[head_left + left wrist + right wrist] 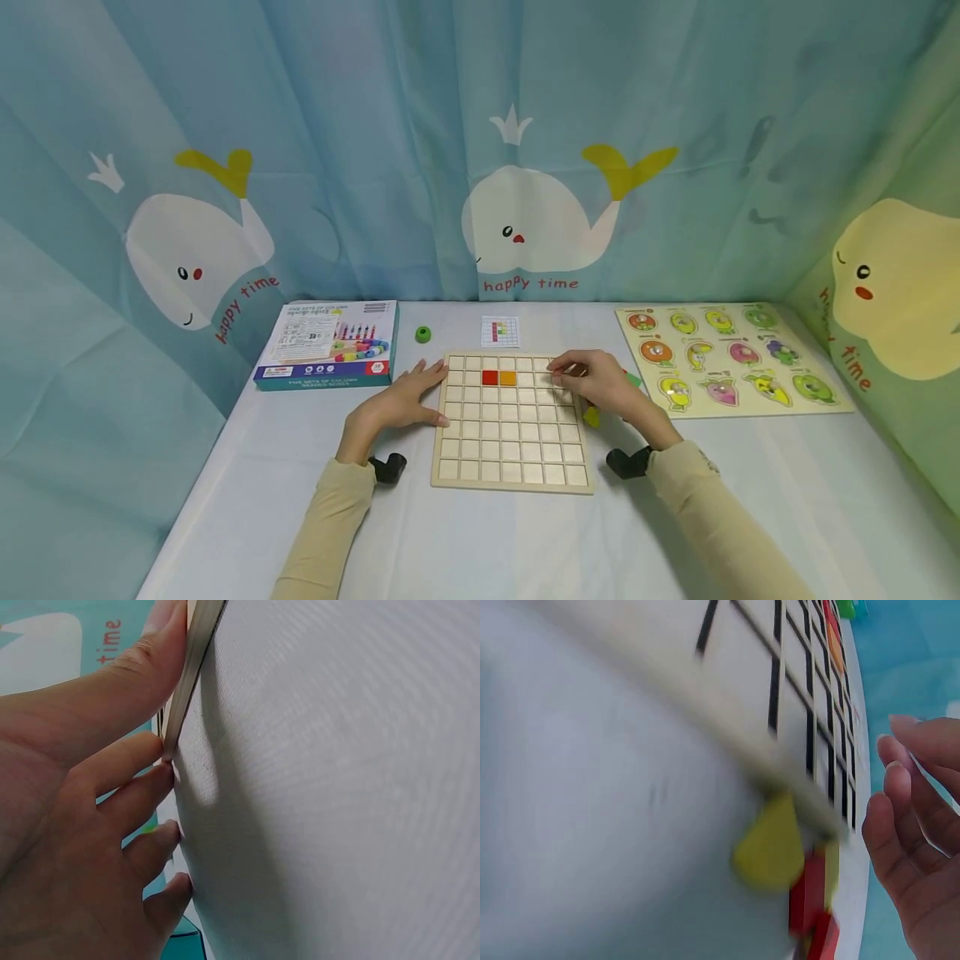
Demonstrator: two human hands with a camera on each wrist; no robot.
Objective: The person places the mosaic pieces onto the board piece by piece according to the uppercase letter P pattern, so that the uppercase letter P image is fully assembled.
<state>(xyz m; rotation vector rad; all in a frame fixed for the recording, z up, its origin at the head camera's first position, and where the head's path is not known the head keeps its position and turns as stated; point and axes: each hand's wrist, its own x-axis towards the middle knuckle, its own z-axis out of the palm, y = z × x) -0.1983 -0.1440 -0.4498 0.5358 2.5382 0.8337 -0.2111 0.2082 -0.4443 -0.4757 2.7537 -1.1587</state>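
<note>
A wooden grid board (490, 430) lies on the table with a red square tile (490, 377) and an orange square tile (507, 378) side by side in its second row. Along the board's left edge rests my left hand (402, 398), fingers spread and thumb (150, 667) against the rim. Over the upper right part of the board hovers my right hand (592, 379), its fingers loosely bent; no piece shows between the fingertips in the right wrist view. Just off the board's right edge sit a yellow piece (771, 844) and red pieces (808, 892), partly hidden by that hand in the head view.
Behind the board lie a small pattern card (511, 332) and a green ring-shaped piece (423, 334). A boxed toy set (330, 343) stands at the left. A fruit puzzle board (720, 354) lies to the right, and a printed curtain (420, 200) hangs at the back.
</note>
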